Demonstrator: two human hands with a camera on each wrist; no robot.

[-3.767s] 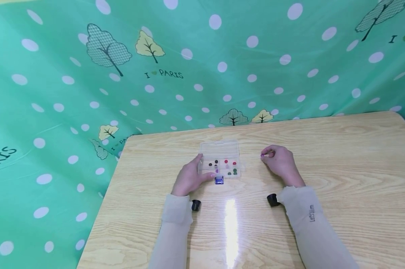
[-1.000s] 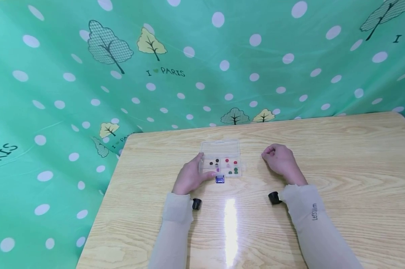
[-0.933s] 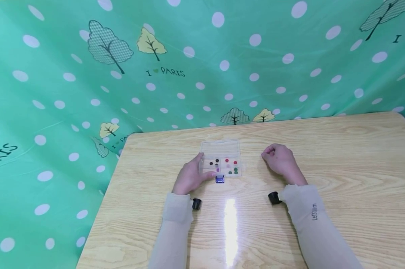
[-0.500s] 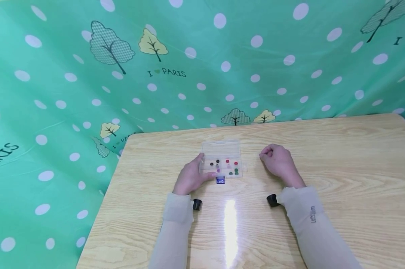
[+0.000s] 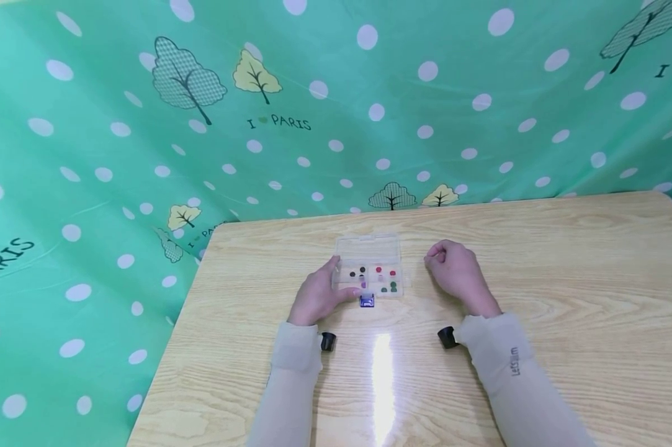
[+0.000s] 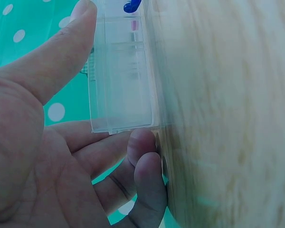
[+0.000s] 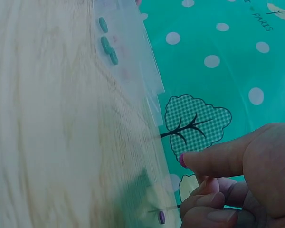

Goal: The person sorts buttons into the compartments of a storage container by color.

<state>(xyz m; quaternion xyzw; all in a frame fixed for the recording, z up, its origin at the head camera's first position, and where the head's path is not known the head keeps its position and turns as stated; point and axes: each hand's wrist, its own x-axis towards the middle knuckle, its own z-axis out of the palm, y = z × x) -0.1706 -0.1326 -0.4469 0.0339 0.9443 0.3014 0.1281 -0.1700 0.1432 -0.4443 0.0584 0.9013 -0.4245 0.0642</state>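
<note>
A clear plastic compartment box (image 5: pixel 385 294) lies on the table with its lid (image 5: pixel 367 249) raised at the back. Small discs sit in its compartments: black discs (image 5: pixel 352 274), red discs (image 5: pixel 393 273), green discs (image 5: pixel 393 285) and a purple disc (image 5: pixel 363 285). My left hand (image 5: pixel 317 294) holds the box at its left end, thumb along the front and fingers at the left side. My right hand (image 5: pixel 453 270), right of the box, pinches a small pink-purple disc (image 7: pixel 182 160) between thumb and finger. Below those fingertips, another purple disc (image 7: pixel 161 217) shows against the tabletop.
A blue clasp (image 5: pixel 367 300) sticks out at the front of the box. The wooden table (image 5: pixel 570 273) extends around both hands, its back edge meeting a green dotted cloth (image 5: pixel 324 112). Black wrist devices (image 5: pixel 447 337) stick out from both sleeves.
Over the last half second my right hand has shifted left, closer to the box. My left hand keeps its hold. The purple disc seen at the right fingertips earliest is now hidden in the head view.
</note>
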